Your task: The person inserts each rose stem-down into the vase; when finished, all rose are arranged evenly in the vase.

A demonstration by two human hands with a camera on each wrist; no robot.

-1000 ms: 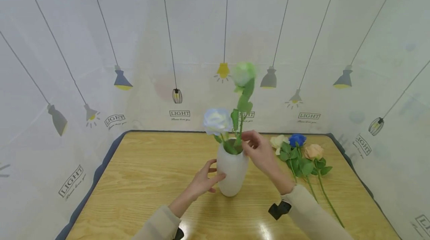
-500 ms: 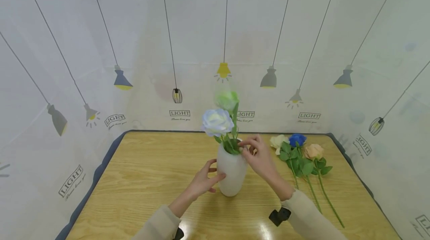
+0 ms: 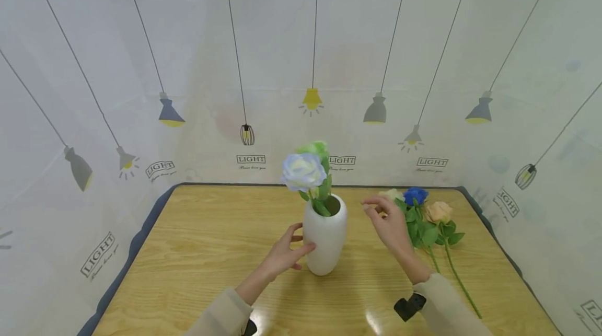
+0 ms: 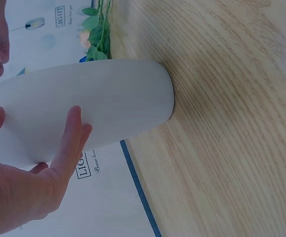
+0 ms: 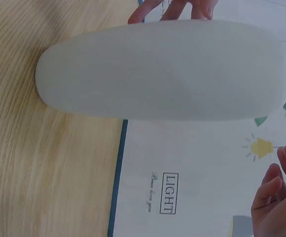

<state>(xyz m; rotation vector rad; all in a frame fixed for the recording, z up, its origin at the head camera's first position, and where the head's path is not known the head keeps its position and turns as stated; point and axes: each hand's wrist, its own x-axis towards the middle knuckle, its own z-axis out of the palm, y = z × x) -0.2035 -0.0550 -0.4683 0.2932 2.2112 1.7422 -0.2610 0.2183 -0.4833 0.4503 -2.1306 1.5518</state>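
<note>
A tall white vase (image 3: 324, 242) stands upright on the wooden table. My left hand (image 3: 282, 253) holds its left side, thumb in front and fingers reaching round behind, as the left wrist view also shows on the vase (image 4: 113, 94). A pale blue rose (image 3: 303, 171) leans out of the mouth to the left. Behind it, a green rose (image 3: 318, 149) is partly hidden, its stem inside the vase. To the right of the rim, my right hand (image 3: 390, 225) hovers with loosely bent fingers and nothing between them. In the right wrist view this hand (image 5: 281, 197) is apart from the vase.
On the right of the table (image 3: 211, 231) lie a white rose (image 3: 392, 195), a blue rose (image 3: 416, 196) and a peach rose (image 3: 439, 212), stems toward me. The right forearm covers part of the stems. A printed cloth wall (image 3: 207, 158) borders the table's back and sides.
The green rose has sunk down into the vase and leaned left behind the pale blue one. My right hand has let go of it and drawn away right. The left hand stays put.
</note>
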